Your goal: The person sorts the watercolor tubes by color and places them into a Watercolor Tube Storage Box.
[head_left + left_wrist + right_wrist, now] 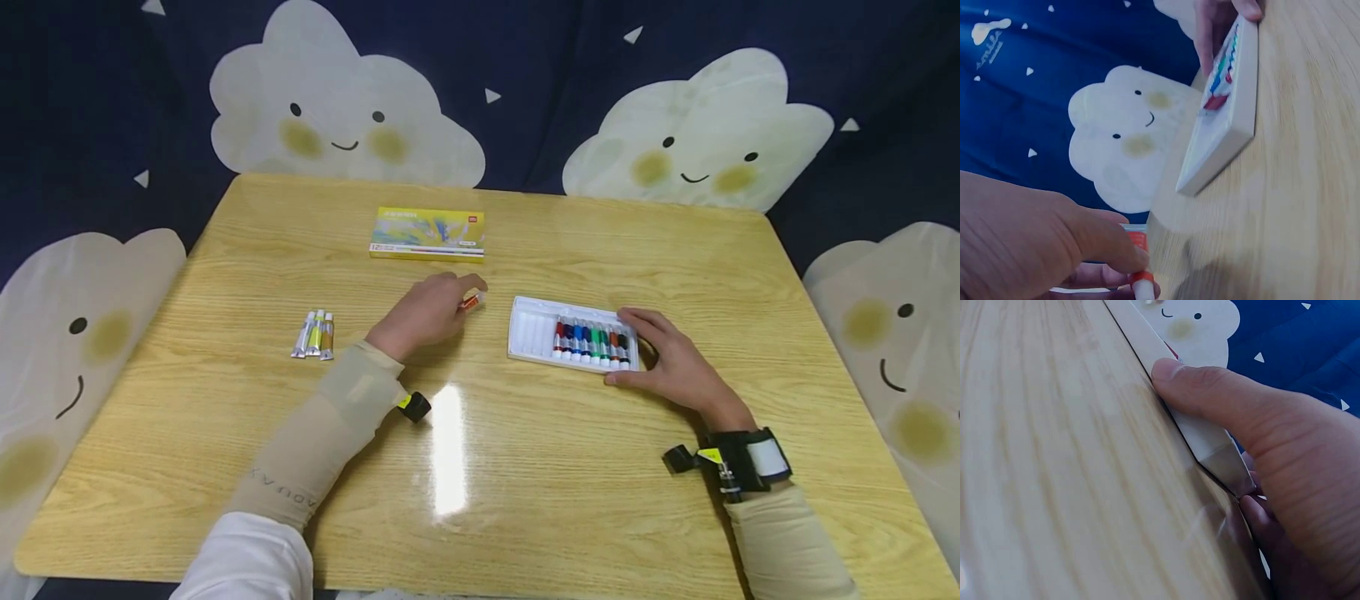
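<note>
My left hand (pixel 429 310) pinches a red-orange paint tube (pixel 470 302) with a white cap, above the table between the loose tubes and the tray. In the left wrist view the same tube (pixel 1139 253) sits between thumb and fingers, cap pointing down. A white plastic tray (pixel 534 335) lies to the right. Several coloured paint tubes (pixel 592 342) fill its right part, while its left slots are bare. My right hand (pixel 675 367) grips the tray's right end, thumb (pixel 1194 384) along the near side and fingers at the far side.
Three tubes (pixel 316 335), silver, yellow and ochre, lie side by side at the left of the wooden table (pixel 525 467). Toward the back lies a yellow paint box (pixel 427 234). A dark curtain (pixel 525 100) with cloud faces hangs behind the table.
</note>
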Demonstrator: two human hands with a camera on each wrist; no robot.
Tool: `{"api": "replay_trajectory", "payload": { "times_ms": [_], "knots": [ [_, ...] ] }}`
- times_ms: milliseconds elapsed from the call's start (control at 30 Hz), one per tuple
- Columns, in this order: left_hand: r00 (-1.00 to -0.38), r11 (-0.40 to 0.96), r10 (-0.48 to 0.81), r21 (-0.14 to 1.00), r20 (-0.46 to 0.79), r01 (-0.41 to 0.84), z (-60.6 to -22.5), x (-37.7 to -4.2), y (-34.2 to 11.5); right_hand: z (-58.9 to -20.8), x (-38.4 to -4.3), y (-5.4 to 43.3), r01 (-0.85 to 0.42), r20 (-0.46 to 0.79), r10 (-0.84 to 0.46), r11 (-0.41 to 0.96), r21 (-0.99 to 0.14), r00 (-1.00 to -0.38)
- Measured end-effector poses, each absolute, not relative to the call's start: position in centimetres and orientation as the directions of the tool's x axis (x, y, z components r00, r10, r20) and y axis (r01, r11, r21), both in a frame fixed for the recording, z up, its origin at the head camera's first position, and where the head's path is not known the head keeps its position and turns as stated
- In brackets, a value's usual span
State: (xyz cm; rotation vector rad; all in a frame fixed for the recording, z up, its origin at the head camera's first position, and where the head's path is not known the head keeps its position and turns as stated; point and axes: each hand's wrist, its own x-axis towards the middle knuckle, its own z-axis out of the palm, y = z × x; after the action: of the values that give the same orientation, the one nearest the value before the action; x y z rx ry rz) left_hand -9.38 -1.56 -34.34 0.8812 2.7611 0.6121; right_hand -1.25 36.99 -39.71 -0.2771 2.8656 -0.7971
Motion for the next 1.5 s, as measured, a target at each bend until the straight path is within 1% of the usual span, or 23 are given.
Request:
{"api": "replay_trajectory", "payload": {
  "times_ms": [100,233,567,867,1067,1200,1367,1500],
  "knots": [
    [-0.796,0.705,0.606,0.457,0.010,0.542,-34.3,-9.3,-0.8,-39.7,-1.2,36.9,-0.136,-0.098,-0.218,0.842,-0.522,-0.971],
    [-0.781,0.664,0.622,0.499,0.045,0.557,-34.3,-9.2,0.1,-39.7,-1.2,36.9,-0.142,-0.091,-0.220,0.843,-0.518,-0.971],
    [-0.751,0.597,0.657,0.565,0.064,0.570,-34.3,-9.1,2.1,-39.7,-1.2,36.9,-0.140,-0.091,-0.217,0.844,-0.517,-0.972],
    [-0.744,0.572,0.668,0.633,0.010,0.522,-34.6,-9.2,3.7,-39.6,-1.1,36.8,-0.148,-0.087,-0.223,0.846,-0.512,-0.971],
    [-0.731,0.503,0.682,0.734,-0.014,0.455,-35.3,-9.1,5.0,-39.5,-1.2,36.7,-0.151,-0.081,-0.222,0.845,-0.513,-0.972],
    [-0.726,0.472,0.688,0.762,-0.004,0.444,-35.8,-9.0,6.0,-39.4,-1.1,36.7,-0.147,-0.081,-0.219,0.846,-0.512,-0.972],
    [-0.742,0.461,0.670,0.786,-0.003,0.413,-36.4,-8.7,6.8,-39.4,-1.2,36.7,-0.140,-0.088,-0.214,0.848,-0.511,-0.973],
    [-0.765,0.477,0.643,0.790,-0.016,0.384,-36.7,-8.6,7.1,-39.4,-1.3,36.7,-0.135,-0.094,-0.212,0.848,-0.512,-0.973]
  ]
}}
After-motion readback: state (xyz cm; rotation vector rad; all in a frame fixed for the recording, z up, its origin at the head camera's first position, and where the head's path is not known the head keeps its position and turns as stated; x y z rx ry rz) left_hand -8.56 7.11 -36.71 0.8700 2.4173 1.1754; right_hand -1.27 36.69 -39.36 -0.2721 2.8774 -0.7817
